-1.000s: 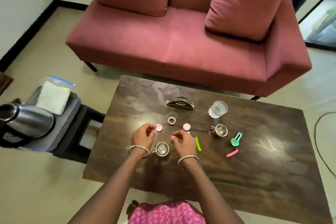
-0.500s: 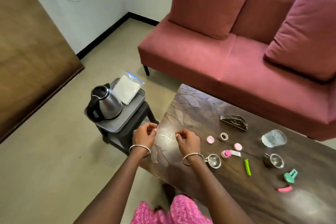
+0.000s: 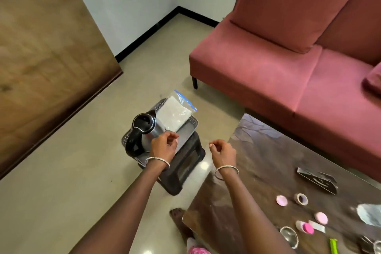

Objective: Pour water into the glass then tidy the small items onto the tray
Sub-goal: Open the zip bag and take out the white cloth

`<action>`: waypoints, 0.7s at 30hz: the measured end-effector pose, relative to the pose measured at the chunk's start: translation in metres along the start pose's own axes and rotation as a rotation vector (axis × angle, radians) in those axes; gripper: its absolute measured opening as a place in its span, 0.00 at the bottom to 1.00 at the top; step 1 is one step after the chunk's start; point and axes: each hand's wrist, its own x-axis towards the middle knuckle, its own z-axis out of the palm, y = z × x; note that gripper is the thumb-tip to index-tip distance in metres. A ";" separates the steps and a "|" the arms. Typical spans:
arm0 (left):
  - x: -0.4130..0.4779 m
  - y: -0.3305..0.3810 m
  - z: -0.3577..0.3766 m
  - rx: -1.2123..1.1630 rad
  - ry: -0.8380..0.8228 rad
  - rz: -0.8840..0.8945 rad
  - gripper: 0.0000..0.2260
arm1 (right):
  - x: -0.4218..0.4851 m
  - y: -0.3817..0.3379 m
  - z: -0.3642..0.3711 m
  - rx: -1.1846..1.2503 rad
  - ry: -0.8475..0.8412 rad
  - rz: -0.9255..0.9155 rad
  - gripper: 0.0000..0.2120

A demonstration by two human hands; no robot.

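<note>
Fingers (image 3: pixel 172 137) of the left hand (image 3: pixel 164 146) were loosely curled, thumb and fingertips near each other, holding nothing that showed; they hovered just right of the kettle (image 3: pixel 145 131), apart from its black handle (image 3: pixel 132 144). Right hand (image 3: pixel 223 151) was also loosely curled and held nothing visible, over the near left corner of the table (image 3: pixel 268 150), well apart from the kettle. Both wrists wore a thin metal bangle.

Kettle stood upright on the grey tray (image 3: pixel 188 129), which sat on a dark stool (image 3: pixel 183 167) beside the table. A clear zip bag (image 3: pixel 174 113) with white contents lay on the tray, touching the kettle's far side.

Small items were spread on the table to the right, well apart from both hands: two pink discs (image 3: pixel 281 200), a tape roll (image 3: pixel 301 199), a pink-capped tube (image 3: pixel 305 227), a small steel cup (image 3: pixel 289 235), a green stick (image 3: pixel 333 245). Glass (image 3: pixel 369 214) sat at the right edge, blurred, so its water level could not be told. A dark napkin holder (image 3: pixel 317 179) stood further back. Red sofa (image 3: pixel 288 68) behind.
</note>
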 end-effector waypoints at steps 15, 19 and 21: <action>0.151 -0.006 0.017 0.175 -0.096 0.060 0.12 | 0.174 -0.051 0.093 -0.017 -0.026 0.180 0.12; 0.182 -0.019 0.036 0.214 -0.108 0.057 0.13 | 0.216 -0.044 0.126 0.057 -0.139 0.341 0.17; 0.196 -0.029 0.047 0.229 -0.107 0.057 0.13 | 0.234 -0.035 0.143 0.132 -0.163 0.444 0.21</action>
